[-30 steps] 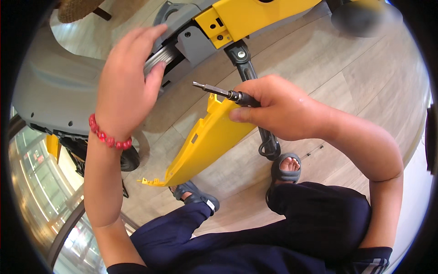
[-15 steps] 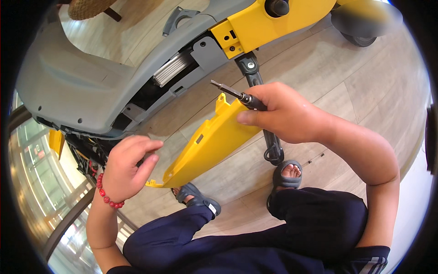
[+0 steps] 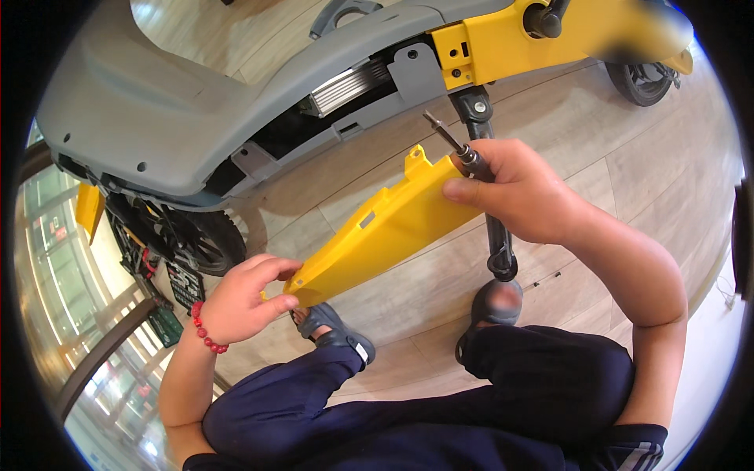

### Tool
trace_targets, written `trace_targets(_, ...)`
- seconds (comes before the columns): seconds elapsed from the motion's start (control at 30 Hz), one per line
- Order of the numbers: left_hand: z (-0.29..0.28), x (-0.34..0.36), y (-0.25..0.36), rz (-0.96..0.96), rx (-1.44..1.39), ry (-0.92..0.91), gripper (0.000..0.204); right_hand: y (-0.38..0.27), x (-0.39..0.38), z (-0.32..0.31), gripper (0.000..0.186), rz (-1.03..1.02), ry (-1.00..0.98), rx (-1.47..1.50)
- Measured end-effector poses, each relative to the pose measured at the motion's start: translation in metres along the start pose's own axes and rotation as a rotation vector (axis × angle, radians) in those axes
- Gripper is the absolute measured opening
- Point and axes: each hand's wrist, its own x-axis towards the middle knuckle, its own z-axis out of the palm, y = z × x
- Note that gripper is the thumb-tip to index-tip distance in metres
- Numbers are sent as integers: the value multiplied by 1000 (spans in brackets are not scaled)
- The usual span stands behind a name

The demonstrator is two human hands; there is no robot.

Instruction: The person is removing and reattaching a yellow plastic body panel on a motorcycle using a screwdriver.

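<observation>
Your left hand (image 3: 253, 302) and right hand (image 3: 525, 192) pinch one yellow panel (image 3: 385, 235), the right also one screwdriver (image 3: 469, 157), one black kickstand (image 3: 497, 234) standing behind.

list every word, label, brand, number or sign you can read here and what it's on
No text can be read in this view.
White label on the person's left sandal: too small to make out any lettering.
Green item at the left: any marking is too small and blurred.
Yellow panel and screwdriver: no lettering can be made out.
</observation>
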Motion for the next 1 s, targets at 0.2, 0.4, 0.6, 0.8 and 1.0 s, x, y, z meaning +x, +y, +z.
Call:
trace_targets(0.2,29,18,-10,90,-3,82,57,-7,-1,8,16,-37,-5,-45)
trace_targets(0.4,37,20,-21,-110,-202,-144,45,-13,-6,5,18,16,-20,-114)
trace_targets(0.6,20,7,-23,-54,-252,-108,37,-4,-1,-4,33,-287,287,-367)
trace_targets(0.8,19,5,-35,69,-244,-116,38,13,12,-16,52,-366,539,-751)
trace_targets(1.0,20,6,-42,32,-226,-129,36,20,20,-16,65,-332,575,-883)
